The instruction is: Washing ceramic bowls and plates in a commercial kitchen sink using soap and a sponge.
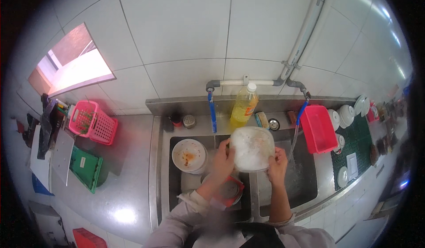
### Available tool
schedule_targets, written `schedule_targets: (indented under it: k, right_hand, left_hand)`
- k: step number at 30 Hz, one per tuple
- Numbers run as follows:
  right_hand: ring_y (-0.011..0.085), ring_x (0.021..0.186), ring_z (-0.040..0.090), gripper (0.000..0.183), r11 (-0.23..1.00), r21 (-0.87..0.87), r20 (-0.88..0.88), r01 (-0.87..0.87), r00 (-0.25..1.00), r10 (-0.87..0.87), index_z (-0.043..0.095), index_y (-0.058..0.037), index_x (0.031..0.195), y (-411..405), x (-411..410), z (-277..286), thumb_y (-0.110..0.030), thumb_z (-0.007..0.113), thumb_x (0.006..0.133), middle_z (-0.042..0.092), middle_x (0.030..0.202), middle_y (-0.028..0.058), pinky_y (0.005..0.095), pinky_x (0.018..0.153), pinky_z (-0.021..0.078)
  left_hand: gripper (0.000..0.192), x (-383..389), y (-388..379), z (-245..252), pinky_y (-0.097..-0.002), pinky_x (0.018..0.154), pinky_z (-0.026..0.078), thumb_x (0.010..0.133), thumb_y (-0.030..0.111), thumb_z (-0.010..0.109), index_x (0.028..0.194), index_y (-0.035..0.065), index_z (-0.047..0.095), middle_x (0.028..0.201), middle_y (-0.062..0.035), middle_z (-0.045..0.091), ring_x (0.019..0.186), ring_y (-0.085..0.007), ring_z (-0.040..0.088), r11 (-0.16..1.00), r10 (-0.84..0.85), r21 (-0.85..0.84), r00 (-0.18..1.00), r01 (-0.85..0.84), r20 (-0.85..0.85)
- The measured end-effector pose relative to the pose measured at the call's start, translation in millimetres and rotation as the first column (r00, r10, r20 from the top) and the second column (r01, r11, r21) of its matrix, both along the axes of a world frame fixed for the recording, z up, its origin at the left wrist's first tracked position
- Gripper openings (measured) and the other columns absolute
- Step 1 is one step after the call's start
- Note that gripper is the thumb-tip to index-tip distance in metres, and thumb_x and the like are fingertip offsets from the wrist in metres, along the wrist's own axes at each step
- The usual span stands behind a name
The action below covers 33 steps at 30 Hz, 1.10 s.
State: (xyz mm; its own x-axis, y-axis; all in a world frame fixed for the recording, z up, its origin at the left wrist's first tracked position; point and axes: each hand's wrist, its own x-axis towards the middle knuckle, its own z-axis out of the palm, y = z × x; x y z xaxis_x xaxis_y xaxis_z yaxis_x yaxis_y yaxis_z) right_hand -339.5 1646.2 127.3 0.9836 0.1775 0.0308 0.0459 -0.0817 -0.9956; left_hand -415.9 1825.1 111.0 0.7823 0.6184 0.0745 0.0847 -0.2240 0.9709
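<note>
A white, rounded-square dish (253, 148) with marks on its surface is held up over the divider between two steel sink basins. My left hand (225, 160) grips its left edge and my right hand (277, 166) its lower right edge. In the left basin (176, 188) a stack of round white bowls (188, 156) stands, the top one bearing orange-brown food residue. A red item with a round dark centre (230, 192) lies lower in that basin, partly hidden by my left arm. The right basin (300, 181) holds shallow water, with a clear hose (294, 141) running down into it.
A bottle of yellow liquid (244, 107), a sponge (262, 120) and a metal scourer (274, 124) stand behind the sink. Right are a pink tub (318, 128) and white dishes (346, 115) on a green mat (360, 148). Left are a pink basket (93, 121) and a green container (84, 166).
</note>
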Motion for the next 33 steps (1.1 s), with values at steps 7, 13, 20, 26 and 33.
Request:
schedule_targets:
  k: [7,13,20,26,33]
  right_hand:
    - [0.0078,0.052,0.049,0.026,0.995,-0.009,0.016,0.104,0.995,-0.103,0.052,0.0001,0.101,-5,32,-1,0.002,0.045,0.077,0.056,0.075,0.0042,0.0215,0.041,0.0406]
    - [0.0107,0.053,0.051,0.026,0.988,0.05,0.084,0.148,0.985,-0.152,0.053,0.0008,0.102,-23,71,-27,-0.001,0.048,0.077,0.054,0.075,0.0056,0.0248,0.039,0.04]
    - [0.0106,0.052,0.05,0.027,0.984,0.005,-0.005,0.177,0.984,-0.177,0.053,0.0007,0.104,-8,97,-30,-0.003,0.05,0.077,0.053,0.073,0.0045,0.0243,0.039,0.0391]
    - [0.0097,0.054,0.049,0.03,0.993,0.015,0.018,0.115,0.993,-0.116,0.053,0.0009,0.108,-3,106,-36,-0.003,0.051,0.078,0.052,0.073,0.0036,0.0237,0.039,0.0387]
    - [0.0101,0.05,0.048,0.03,0.995,-0.011,0.015,0.1,0.995,-0.1,0.053,0.0003,0.11,9,121,-36,-0.001,0.05,0.079,0.052,0.074,0.0033,0.024,0.038,0.0381]
  left_hand:
    - [0.032,59,-8,-30,-0.0323,0.064,0.047,0.09,0.015,0.052,0.122,0.0096,0.048,0.08,-0.0103,0.061,0.07,-0.0177,0.06,0.992,-0.08,-0.095,0.997,0.079,-0.005]
    - [0.033,107,-15,-36,-0.0385,0.064,0.046,0.088,0.023,0.056,0.116,0.006,0.051,0.076,-0.0144,0.06,0.068,-0.0265,0.06,0.991,-0.124,-0.05,0.992,0.125,0.021]
    - [0.076,129,27,48,-0.0431,0.087,0.04,0.067,0.036,0.076,0.12,-0.0027,0.038,0.114,-0.0231,0.048,0.107,-0.0376,0.048,0.785,0.181,0.572,0.971,-0.238,0.155]
    - [0.082,174,49,75,-0.0438,0.092,0.04,0.063,0.027,0.077,0.126,-0.0024,0.034,0.113,-0.0223,0.051,0.106,-0.0375,0.05,0.934,-0.013,0.351,0.975,-0.068,0.222]
    - [0.053,167,71,72,-0.0446,0.083,0.043,0.068,0.017,0.067,0.112,-0.0014,0.043,0.099,-0.0213,0.054,0.095,-0.0385,0.053,0.853,0.004,0.506,0.969,-0.132,0.246]
